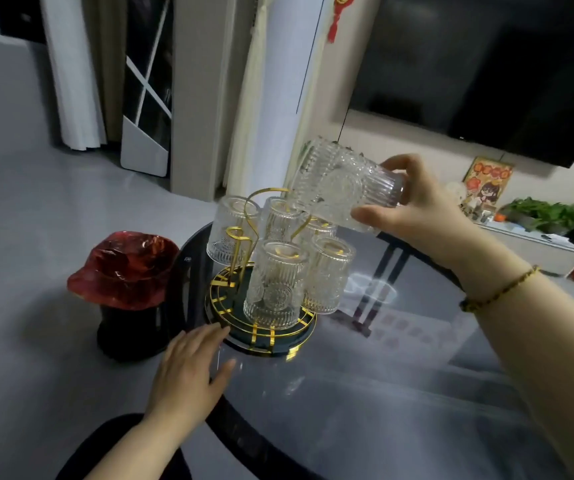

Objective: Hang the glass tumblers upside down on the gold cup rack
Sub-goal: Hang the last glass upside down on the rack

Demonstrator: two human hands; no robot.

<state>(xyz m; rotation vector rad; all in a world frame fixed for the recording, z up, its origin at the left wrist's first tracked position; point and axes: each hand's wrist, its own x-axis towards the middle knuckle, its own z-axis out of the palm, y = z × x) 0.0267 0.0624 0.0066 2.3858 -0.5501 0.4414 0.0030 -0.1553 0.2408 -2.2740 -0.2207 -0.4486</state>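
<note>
Nearest the camera, the person's left hand [188, 368] is lying flat and relaxed on the round glass table [365, 393], grasping nothing, with its fingertips touching the near rim of the gold cup rack [244, 327]. A dark sleeve is covering the left forearm at the bottom edge, where it is cut off. The right forearm is entering from the lower right, partly out of frame, wearing a thin braided bracelet [496, 289] at the wrist.

The rack is sitting on the table just beyond the left hand, with a round dark base crossed by gold wire. Five ribbed glass tumblers [275, 282] are hanging mouth down on its pegs, crowding together; the ones behind are showing only through the clear glass of those in front, so their outlines are hard to separate. One gold peg [235, 247] at the left front is standing bare, and a looped gold handle [264, 199] is rising at the centre.

To the left of the table, on the grey floor, a dark bin with a crumpled red liner [126, 268] is standing.

Above the rack, the right hand [413, 206] is clasping a sixth tumbler [341, 181] near its base, holding it tilted on its side in the air with the mouth pointing left, apart from the rack. It is slightly blurred.

Farther off, a dark television screen [486, 71] is filling the upper right, cut off by the frame, with a low white cabinet [534, 247] and a green plant [548, 213] below it.
</note>
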